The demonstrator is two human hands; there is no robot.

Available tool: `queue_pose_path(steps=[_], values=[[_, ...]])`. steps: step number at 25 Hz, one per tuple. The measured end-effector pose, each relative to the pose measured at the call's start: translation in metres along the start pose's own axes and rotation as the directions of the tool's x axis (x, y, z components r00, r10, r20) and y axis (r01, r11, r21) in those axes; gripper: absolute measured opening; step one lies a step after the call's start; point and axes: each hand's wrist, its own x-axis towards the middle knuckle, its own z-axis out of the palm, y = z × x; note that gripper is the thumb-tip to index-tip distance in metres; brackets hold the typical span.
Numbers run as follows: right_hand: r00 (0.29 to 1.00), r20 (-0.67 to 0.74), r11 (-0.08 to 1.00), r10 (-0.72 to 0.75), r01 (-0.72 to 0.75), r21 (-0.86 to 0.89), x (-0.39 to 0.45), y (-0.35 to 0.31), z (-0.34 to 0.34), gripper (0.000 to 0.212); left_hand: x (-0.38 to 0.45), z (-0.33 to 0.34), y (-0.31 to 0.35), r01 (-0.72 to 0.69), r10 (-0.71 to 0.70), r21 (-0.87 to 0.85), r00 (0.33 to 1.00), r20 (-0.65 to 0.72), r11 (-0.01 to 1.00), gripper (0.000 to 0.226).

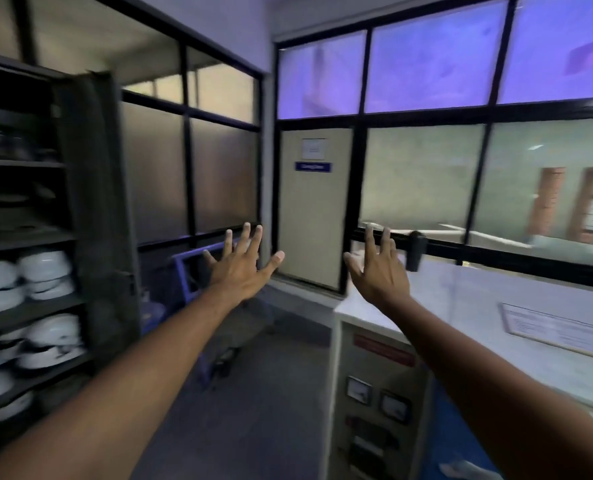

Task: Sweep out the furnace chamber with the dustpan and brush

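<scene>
Furnace (pixel 374 393) beside empty, spread hands (pixel 243 268)

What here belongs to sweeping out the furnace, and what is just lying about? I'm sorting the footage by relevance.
Belongs to the job:
- left hand, open and empty
- right hand, open and empty
- white cabinet with gauges, possibly the furnace
No dustpan or brush is visible.

Just lying about:
- white helmets on the shelves
- framed notice
- blue frame

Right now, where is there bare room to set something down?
The white top between the black handle and the framed sheet is bare. The shelves on the left are crowded with white helmets. Both hands, left and right, are empty.
</scene>
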Motion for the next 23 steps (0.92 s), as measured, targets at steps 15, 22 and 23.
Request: queue_pose_path(steps=[15,22,23], values=[[0.668,0.433,0.781,-0.605,0.394,0.484,-0.188,-0.343,0.244,0.088,-0.294,-0.005,-0.323,0.708,-0.724,0.229,0.69,-0.023,0.668,0.101],[0.341,0.712,0.788,-0.613,0.323,0.524,-0.405,-0.364,0.362,0.089,-0.488,0.088,-0.393,0.714,-0.75,0.255,0.656,0.079,0.651,0.055],[0.305,0.743,0.8,-0.595,0.316,0.51,-0.43,-0.359,0.378,0.087,-0.505,0.106,-0.402,0.732,-0.775,0.283,0.629,0.066,0.619,0.053]])
